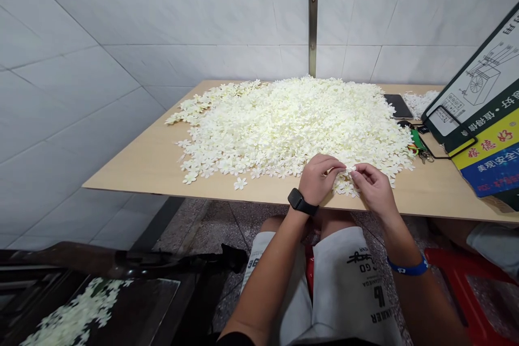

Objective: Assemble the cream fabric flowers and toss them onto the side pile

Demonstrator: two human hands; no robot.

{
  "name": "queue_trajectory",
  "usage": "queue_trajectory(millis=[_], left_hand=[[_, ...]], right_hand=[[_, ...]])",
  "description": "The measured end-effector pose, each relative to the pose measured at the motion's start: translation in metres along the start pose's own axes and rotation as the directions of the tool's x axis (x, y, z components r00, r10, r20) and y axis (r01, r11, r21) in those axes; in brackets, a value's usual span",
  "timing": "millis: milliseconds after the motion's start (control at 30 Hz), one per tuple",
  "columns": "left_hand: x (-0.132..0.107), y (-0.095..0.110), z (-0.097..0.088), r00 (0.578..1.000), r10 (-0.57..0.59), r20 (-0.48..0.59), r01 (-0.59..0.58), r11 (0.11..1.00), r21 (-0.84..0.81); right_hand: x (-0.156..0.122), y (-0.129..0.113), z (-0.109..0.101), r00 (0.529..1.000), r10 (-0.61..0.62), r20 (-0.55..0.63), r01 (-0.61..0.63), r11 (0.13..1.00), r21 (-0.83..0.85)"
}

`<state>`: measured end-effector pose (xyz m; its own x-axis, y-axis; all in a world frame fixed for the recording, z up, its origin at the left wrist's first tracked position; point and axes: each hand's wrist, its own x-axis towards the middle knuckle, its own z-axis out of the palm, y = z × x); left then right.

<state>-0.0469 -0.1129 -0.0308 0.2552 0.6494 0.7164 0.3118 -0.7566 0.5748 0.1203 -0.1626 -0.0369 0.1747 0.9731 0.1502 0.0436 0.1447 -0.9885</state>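
A big heap of small cream-white artificial flowers (292, 121) covers the middle of a light wooden table (154, 162). Both hands meet at the heap's near edge. My left hand (318, 178), with a black watch on its wrist, is curled and pinches a white flower. My right hand (373, 186), with a blue wristband, pinches the same small flower (348, 170) from the other side. The fingers of both hands are closed on it.
A dark phone (398, 106) lies at the back right, with keys on a green tag (417, 143) beside it. A printed sign board (482, 113) leans at the right. A metal bracket (312, 32) stands on the tiled wall. More flowers (77, 316) lie on a dark surface at lower left. A red stool (458, 275) stands at the right.
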Motion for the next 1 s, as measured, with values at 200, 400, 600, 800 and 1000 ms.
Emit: queue_trajectory(millis=[200,400,600,800,1000], left_hand=[[-0.0005,-0.0018,0.0008,1.0,-0.011,0.029,0.011,1.0,-0.028],[-0.0013,-0.0039,-0.0002,1.0,-0.001,0.022,0.002,0.997,-0.073],[-0.0015,-0.0025,-0.0011,0.998,-0.022,0.054,0.028,0.993,-0.114],[-0.001,-0.0015,-0.0018,0.998,-0.032,0.045,0.038,0.988,-0.15],[-0.0008,-0.0008,-0.0017,0.997,-0.053,0.065,0.063,0.983,-0.171]], right_hand=[[0.0,-0.0009,-0.0013,1.0,0.017,-0.009,-0.017,1.0,0.002],[0.0013,0.0025,-0.0043,0.999,0.035,0.011,-0.036,0.998,0.043],[0.003,0.0025,-0.0052,0.999,0.038,0.024,-0.04,0.996,0.076],[0.0026,0.0051,-0.0066,0.998,0.051,0.039,-0.055,0.995,0.088],[0.0011,0.0054,-0.007,0.999,0.042,0.033,-0.044,0.997,0.058]])
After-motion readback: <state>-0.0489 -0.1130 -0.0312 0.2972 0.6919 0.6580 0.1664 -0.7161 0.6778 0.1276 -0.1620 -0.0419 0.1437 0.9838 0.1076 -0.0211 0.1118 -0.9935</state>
